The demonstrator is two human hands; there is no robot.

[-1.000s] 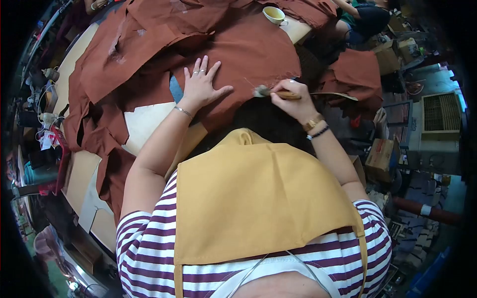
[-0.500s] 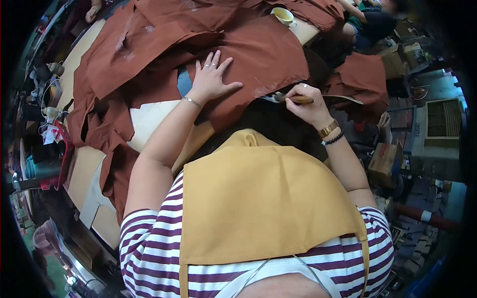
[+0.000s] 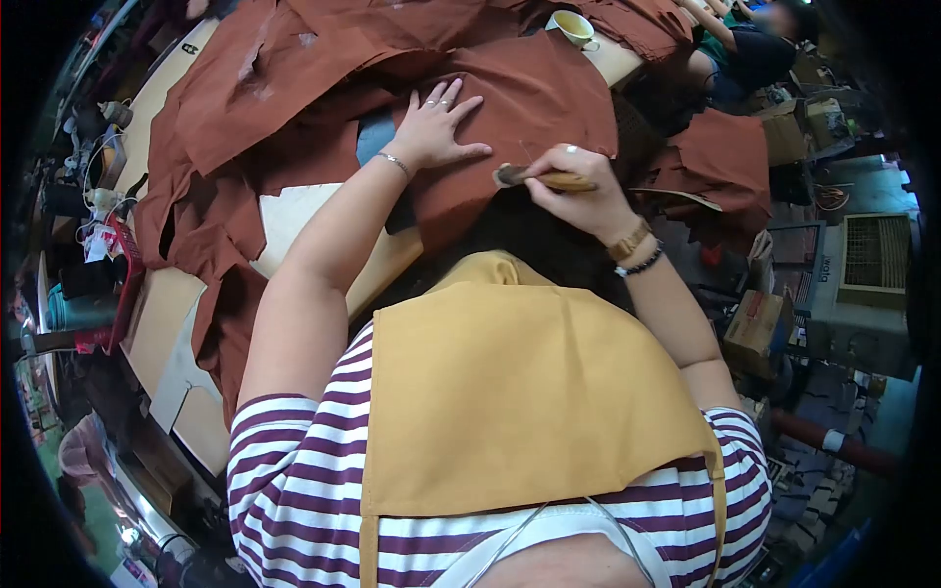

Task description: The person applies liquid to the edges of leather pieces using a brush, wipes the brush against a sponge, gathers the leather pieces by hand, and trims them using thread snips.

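My left hand (image 3: 438, 125) lies with spread fingers on a reddish-brown sheet of material (image 3: 529, 88) that covers the table. In my right hand (image 3: 578, 191) is a brush (image 3: 564, 181) with a wooden handle, its pale bristles pointing left at the near edge of the sheet. Fine pale strands or marks show on the sheet just beyond the bristles. A pale board (image 3: 294, 220) and a blue patch (image 3: 373, 135) show beside my left forearm.
A yellowish cup (image 3: 571, 27) stands at the table's far edge. More brown material (image 3: 720, 167) hangs at the right. Another person (image 3: 760, 49) is at the upper right. A cardboard box (image 3: 755, 333) and a red basket (image 3: 127, 284) flank the table.
The brush has moved from the sheet to its lower edge, then back leftward onto the sheet. My left hand stays spread on the material. The view has shifted slightly.
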